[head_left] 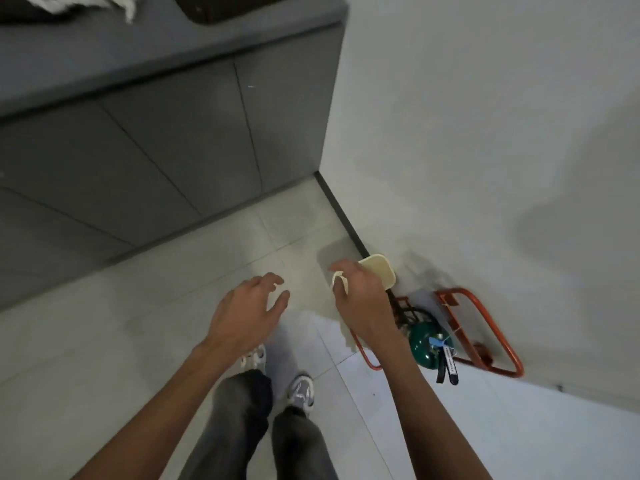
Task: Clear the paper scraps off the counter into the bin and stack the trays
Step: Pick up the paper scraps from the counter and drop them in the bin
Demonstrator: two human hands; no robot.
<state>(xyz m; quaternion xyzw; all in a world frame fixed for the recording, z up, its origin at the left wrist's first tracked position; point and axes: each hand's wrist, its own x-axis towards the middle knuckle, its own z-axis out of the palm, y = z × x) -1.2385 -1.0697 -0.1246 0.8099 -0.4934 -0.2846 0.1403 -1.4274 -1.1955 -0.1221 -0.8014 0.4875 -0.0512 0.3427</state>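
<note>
My right hand [360,299] is closed around a small white paper scrap [337,280], held low over the floor just left of a small cream bin [381,271] that stands against the wall. My left hand [249,310] hangs beside it with fingers spread and nothing in it. On the grey counter [173,39] at the top left lie more white paper scraps [128,5]. A dark tray [214,12] sits on the counter, its edge only partly in view.
Grey cabinet doors [156,150] run under the counter. A green fire extinguisher [427,341] rests in an orange metal stand [485,327] by the white wall, right of the bin. Pale floor tiles [104,323] and my shoes are below.
</note>
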